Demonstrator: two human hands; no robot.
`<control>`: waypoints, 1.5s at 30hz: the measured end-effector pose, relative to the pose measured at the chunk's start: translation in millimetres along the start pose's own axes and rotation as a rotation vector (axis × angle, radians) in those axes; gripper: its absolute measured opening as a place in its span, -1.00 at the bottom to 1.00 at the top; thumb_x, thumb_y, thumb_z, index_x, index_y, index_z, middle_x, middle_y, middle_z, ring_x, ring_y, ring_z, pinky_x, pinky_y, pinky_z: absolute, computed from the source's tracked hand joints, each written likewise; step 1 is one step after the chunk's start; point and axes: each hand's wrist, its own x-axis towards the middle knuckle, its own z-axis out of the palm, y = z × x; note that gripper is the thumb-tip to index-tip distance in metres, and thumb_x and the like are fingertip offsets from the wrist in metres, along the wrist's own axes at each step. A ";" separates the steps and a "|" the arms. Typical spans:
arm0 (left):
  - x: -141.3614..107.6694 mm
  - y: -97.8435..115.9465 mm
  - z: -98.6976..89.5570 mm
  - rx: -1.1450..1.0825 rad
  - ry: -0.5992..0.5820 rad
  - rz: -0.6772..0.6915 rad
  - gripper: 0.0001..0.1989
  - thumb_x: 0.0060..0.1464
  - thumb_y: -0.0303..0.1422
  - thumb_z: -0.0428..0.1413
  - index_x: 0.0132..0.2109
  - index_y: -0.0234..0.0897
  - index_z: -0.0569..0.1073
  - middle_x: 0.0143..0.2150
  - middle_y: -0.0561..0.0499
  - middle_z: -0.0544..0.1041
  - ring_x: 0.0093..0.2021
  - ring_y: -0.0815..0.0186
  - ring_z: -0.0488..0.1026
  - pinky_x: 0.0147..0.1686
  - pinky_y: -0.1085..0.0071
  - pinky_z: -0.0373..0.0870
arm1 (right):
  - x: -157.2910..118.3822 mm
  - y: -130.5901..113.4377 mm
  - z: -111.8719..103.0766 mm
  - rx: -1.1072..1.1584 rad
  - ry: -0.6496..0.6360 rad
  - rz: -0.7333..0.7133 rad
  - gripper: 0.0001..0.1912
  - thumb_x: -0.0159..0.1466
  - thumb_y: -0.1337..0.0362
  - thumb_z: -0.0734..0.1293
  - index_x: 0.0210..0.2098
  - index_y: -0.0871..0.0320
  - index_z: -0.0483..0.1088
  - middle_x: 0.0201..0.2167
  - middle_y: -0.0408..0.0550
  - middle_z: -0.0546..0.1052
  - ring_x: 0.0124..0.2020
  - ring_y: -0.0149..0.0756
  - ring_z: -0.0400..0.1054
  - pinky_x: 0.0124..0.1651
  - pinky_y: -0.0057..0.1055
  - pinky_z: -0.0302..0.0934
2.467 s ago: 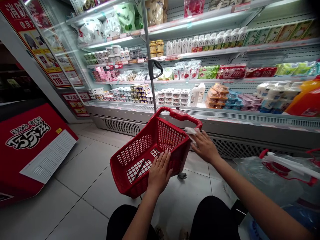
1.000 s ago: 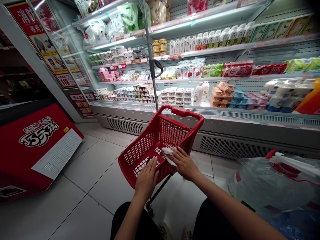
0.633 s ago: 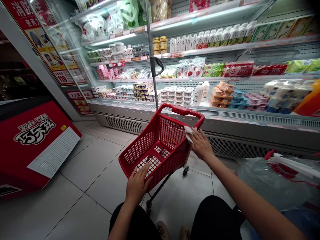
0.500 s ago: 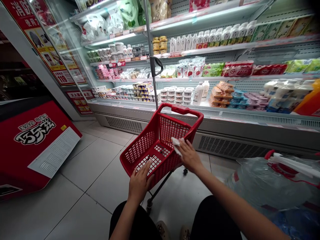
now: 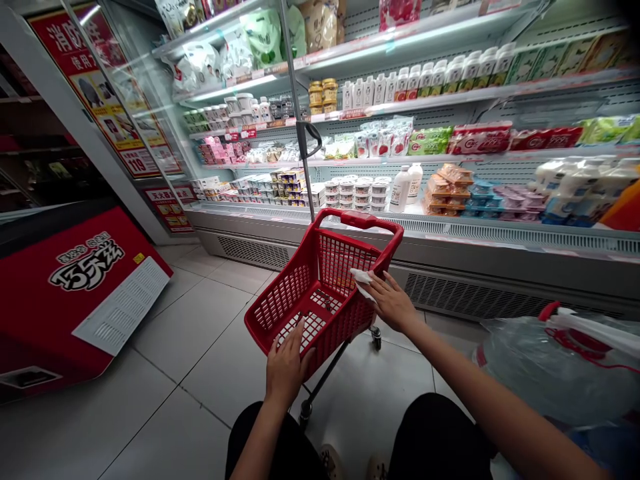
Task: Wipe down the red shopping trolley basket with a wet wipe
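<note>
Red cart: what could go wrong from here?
It could roll: the red cart stands on wheels, and the left hand rests at its near rim, a light brake at best.

The white cloth could snag: the right hand has it at the rim, one end loose beside the lattice.

A wheel could bump the shoes close by.

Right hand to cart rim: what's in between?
A white wipe lies between the right hand and the cart rim; head view shows it.
</note>
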 end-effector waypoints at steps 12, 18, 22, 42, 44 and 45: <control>11.1 27.5 7.2 -0.032 0.030 -0.072 -0.24 0.39 -0.26 -0.06 0.55 -0.18 -0.27 0.45 -0.24 0.25 0.36 0.08 0.35 0.29 0.02 0.29 | -31.6 -132.3 2.2 0.297 -0.057 -0.231 -0.29 0.40 0.29 0.26 0.49 0.03 0.03 0.45 -0.06 0.23 0.47 -0.20 0.04 0.52 -0.05 -0.09; 16.6 2.2 -13.1 -0.153 -0.167 0.185 -0.18 0.28 -0.14 0.14 0.53 -0.09 -0.07 0.52 -0.13 0.13 0.48 0.13 0.14 0.35 0.10 0.25 | -1.0 -52.9 7.9 0.155 -0.022 -0.063 -0.47 0.47 0.27 0.20 0.42 0.03 0.19 0.36 -0.01 0.37 0.44 -0.18 0.12 0.51 0.05 -0.12; 17.7 -22.2 -13.3 -0.057 -0.205 0.221 -0.24 0.21 0.02 0.19 0.44 -0.09 0.19 0.45 -0.13 0.29 0.41 0.08 0.28 0.43 -0.08 0.07 | 5.0 -48.3 12.6 0.130 -0.021 0.037 -0.51 0.50 0.26 0.15 0.39 0.08 0.25 0.38 0.03 0.33 0.43 -0.16 0.14 0.49 0.04 -0.04; 35.9 -18.9 6.9 0.030 -0.106 0.195 -0.43 0.33 -0.20 0.07 0.41 -0.16 0.25 0.48 -0.07 0.22 0.47 0.12 0.17 0.45 0.00 0.08 | -64.8 -57.1 -1.1 0.089 -0.040 0.073 -0.42 0.52 0.26 0.12 0.49 0.08 0.02 0.44 -0.04 0.24 0.47 -0.19 0.03 0.51 -0.02 -0.10; 36.7 -17.5 11.1 0.048 -0.110 0.213 -0.48 0.36 -0.25 0.02 0.40 -0.18 0.26 0.48 -0.05 0.24 0.47 0.16 0.17 0.46 0.02 0.08 | -75.7 -55.6 6.0 0.046 -0.016 0.150 -0.37 0.52 0.24 0.10 0.53 0.09 -0.12 0.47 -0.03 0.17 0.49 -0.18 -0.01 0.50 -0.04 -0.06; 36.3 -12.6 14.3 0.051 -0.104 0.214 -0.49 0.36 -0.26 0.01 0.40 -0.19 0.26 0.48 -0.04 0.23 0.47 0.17 0.15 0.46 0.02 0.08 | -83.6 -57.7 8.9 0.028 -0.005 0.180 -0.35 0.52 0.25 0.10 0.54 0.09 -0.18 0.49 -0.03 0.12 0.50 -0.17 -0.05 0.49 -0.05 -0.06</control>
